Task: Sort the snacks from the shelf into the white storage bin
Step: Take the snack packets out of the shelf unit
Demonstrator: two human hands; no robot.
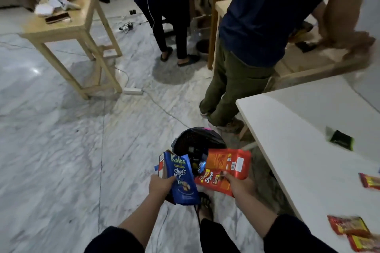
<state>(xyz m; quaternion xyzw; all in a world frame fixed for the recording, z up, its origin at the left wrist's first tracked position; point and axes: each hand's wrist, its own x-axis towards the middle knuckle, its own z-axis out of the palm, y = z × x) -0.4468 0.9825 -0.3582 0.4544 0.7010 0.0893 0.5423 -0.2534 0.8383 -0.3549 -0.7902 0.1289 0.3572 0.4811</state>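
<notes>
Room: marble floor [61,139], pale and shiny, with a wooden table [61,26] far off and a white table [298,139] close by on the right. Two other people stand near the back tables.

Blue snack bag [182,178]: held up in front of the person, just over a dark round bin [197,141] on the floor. I think it is light and crinkly, and it bends easily. A good place to hold it is the side edge, near the middle.

Red snack bag [226,168]: held beside the blue one, also over the dark bin. It looks thin, floppy and a bit slippery.

Left hand [161,186]: fingers curled round the blue bag's left edge, with some flat card tucked behind it.

Right hand [240,186]: thumb on top, pinching the red bag's lower edge.

More snacks: red packets [347,226] lie on the white table's near edge, and a dark green packet [342,139] lies further along.

White storage bin: I cannot see one. Only the dark bin shows.
</notes>
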